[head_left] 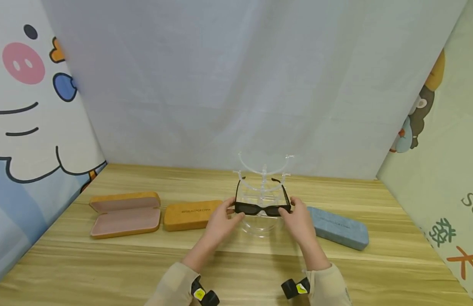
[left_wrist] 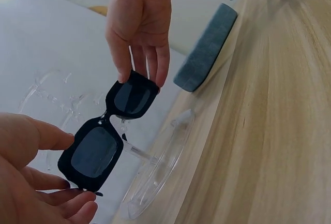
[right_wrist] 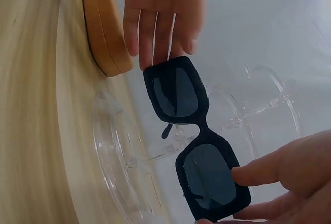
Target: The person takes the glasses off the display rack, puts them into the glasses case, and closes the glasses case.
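Note:
Black sunglasses (head_left: 262, 210) are held level at the front of a clear display stand (head_left: 264, 182), their temples pointing back along its sides. My left hand (head_left: 222, 222) pinches the left end of the frame between thumb and fingers. The other end is pinched by my right hand (head_left: 298, 219), its thumb on the front near the lens. Both dark lenses of the sunglasses (left_wrist: 95, 151) face the left wrist view. In the right wrist view, the stand's clear base (right_wrist: 116, 157) lies below the sunglasses (right_wrist: 211, 175). Whether the frame rests on the stand, I cannot tell.
An open orange case (head_left: 131, 219) with pink lining lies at the left on the wooden table (head_left: 117, 267). Beside it is a closed orange case (head_left: 190, 214), partly behind my left hand. A closed blue case (head_left: 339, 228) lies right of my right hand. Cloth walls surround the table.

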Demonstrator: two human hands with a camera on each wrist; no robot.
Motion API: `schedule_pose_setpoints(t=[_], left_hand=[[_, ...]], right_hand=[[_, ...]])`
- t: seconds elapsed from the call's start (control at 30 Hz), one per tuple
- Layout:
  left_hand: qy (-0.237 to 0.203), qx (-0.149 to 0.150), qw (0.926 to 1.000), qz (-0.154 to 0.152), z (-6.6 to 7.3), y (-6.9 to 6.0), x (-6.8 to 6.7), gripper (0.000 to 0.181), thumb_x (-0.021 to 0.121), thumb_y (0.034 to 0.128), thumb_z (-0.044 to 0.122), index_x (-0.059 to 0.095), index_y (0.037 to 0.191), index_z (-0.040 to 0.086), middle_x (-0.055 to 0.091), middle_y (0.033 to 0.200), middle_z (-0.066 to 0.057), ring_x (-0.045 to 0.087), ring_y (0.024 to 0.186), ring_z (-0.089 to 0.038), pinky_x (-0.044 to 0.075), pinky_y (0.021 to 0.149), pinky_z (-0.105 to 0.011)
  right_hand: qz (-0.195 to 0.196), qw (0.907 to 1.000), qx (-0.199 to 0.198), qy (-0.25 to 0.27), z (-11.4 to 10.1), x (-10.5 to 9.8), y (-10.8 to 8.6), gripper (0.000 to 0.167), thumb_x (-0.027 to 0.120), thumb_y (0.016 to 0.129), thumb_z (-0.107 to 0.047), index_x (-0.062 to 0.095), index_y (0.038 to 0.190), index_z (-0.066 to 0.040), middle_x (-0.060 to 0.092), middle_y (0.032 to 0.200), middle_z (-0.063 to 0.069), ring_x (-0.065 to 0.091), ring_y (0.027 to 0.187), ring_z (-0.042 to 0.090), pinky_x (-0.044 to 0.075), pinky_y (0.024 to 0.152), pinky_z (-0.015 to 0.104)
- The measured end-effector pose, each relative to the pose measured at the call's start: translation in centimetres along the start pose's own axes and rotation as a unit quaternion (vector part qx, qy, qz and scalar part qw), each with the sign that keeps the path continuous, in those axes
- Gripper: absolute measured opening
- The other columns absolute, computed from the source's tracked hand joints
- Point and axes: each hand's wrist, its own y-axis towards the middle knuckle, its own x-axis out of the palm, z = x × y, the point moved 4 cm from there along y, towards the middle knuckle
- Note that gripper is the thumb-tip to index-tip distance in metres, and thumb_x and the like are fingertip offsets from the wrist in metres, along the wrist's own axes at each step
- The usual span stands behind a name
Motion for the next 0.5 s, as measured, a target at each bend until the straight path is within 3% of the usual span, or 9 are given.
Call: schedule_pose_setpoints(t=[0.17,0.5], left_hand=[[0.002,-0.007,1.0000,0.004,0.2,0.1,-0.4,0.057,0.061,0.0871,0.019,0.039,0.135,-0.003,0.045,0.131,-0.021,0.053,0.109,-0.034,0.049,0.085,-0.041],[0.022,0.012,0.9994,0.022,0.7,0.2,-1.5,0.047,0.061,0.0871,0.019,0.050,0.128,-0.001,0.051,0.119,-0.019,0.057,0.098,-0.028,0.051,0.074,-0.034]], right_hand=[[-0.007,1.0000,0.004,-0.002,-0.1,-0.6,-0.3,0.056,0.052,0.091,-0.017,0.030,0.136,0.008,0.036,0.137,0.029,0.047,0.116,0.042,0.044,0.090,0.049],[-0.028,0.9995,-0.008,-0.006,-0.6,-1.4,-1.0,0.048,0.053,0.091,-0.016,0.042,0.130,0.009,0.047,0.129,0.027,0.061,0.097,0.034,0.046,0.086,0.050]])
